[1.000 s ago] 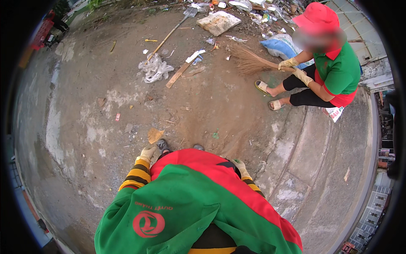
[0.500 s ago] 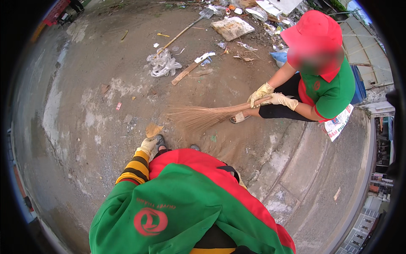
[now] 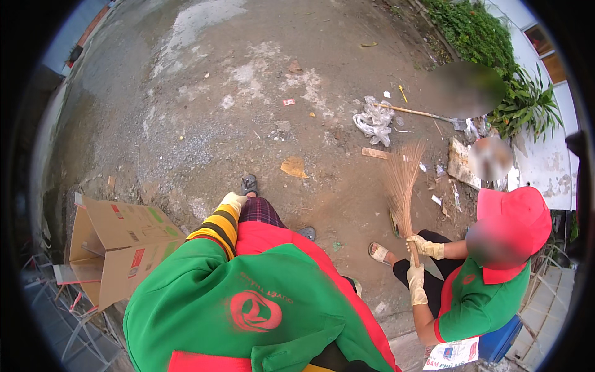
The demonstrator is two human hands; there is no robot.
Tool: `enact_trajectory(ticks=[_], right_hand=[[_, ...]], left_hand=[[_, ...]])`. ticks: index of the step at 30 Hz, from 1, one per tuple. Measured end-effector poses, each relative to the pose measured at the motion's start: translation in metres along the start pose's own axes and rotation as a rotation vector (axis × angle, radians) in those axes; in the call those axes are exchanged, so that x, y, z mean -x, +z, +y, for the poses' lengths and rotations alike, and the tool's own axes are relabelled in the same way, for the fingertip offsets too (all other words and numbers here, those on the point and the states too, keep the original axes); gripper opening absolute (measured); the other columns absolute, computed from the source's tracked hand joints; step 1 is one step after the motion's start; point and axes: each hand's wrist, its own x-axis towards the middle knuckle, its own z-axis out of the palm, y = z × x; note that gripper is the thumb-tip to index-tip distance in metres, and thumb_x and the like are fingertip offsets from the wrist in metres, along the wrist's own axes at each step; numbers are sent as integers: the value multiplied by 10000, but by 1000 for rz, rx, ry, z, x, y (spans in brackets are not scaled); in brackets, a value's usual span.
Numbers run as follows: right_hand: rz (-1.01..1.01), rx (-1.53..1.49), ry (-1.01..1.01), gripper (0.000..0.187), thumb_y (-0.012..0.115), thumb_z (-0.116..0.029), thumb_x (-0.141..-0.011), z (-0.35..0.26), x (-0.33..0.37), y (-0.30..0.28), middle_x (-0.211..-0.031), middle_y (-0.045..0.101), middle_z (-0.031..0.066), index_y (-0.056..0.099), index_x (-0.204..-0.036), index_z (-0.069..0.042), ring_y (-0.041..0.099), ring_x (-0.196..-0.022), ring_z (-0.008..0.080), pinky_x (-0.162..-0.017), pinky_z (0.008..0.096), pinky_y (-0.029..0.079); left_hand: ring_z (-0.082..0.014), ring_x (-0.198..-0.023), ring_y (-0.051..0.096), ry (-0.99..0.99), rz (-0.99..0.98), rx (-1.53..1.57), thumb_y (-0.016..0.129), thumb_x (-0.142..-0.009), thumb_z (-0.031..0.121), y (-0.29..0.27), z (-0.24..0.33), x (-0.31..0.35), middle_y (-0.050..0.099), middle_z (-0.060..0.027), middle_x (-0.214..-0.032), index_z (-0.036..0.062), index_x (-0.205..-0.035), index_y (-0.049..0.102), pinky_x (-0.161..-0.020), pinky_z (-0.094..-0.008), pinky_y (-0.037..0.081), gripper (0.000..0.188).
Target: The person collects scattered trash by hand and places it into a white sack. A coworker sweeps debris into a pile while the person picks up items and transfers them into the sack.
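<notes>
My left hand, in a cream glove below a yellow-and-black striped sleeve, is at my plaid-trousered leg, just behind my grey shoe. Its fingers are too small and turned away to read, and nothing can be seen in it. My right hand is hidden by my green and red jacket; only a pale sliver shows at its right edge. To the right, a co-worker in a red cap and cream gloves holds a straw broom with both hands, its bristles pointing away from me.
An open cardboard box stands at my left beside metal frames. A dry leaf lies ahead on the dirt ground. Plastic sheeting, a long-handled shovel, a wooden board and a dirty slab lie ahead right, before green plants.
My view has turned left, bringing the cardboard box in and shifting the co-worker to the lower right. The co-worker's broom now points away from me rather than across to the left.
</notes>
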Motion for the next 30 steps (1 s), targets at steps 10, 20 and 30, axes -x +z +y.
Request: enact_trajectory(ticks=[10, 20, 30], right_hand=[[149, -439, 110, 87, 622, -140, -851, -221, 46, 129, -685, 614, 17, 630, -857, -54, 575, -569, 136, -519, 278, 483], [164, -328, 100, 349, 693, -250, -789, -331, 97, 251, -999, 676, 105, 628, -1064, -44, 635, -857, 173, -821, 293, 485], [212, 111, 18, 360, 693, -308, -770, -330, 95, 264, -986, 676, 138, 658, -1005, -37, 643, -934, 261, -834, 332, 477]], left_hand=[[-357, -1083, 576, 41, -23, 89, 654, -749, 393, -134, -80, -107, 606, -237, -1128, -12, -1138, 596, -916, -401, 449, 565], [-227, -885, 640, 67, 132, 310, 666, -773, 357, -260, -238, -257, 681, -105, -941, 6, -1015, 667, -771, -327, 480, 426], [-226, -918, 623, 3, -110, 596, 684, -784, 285, -197, -192, -253, 663, -126, -1030, -23, -1093, 626, -810, -345, 480, 441]])
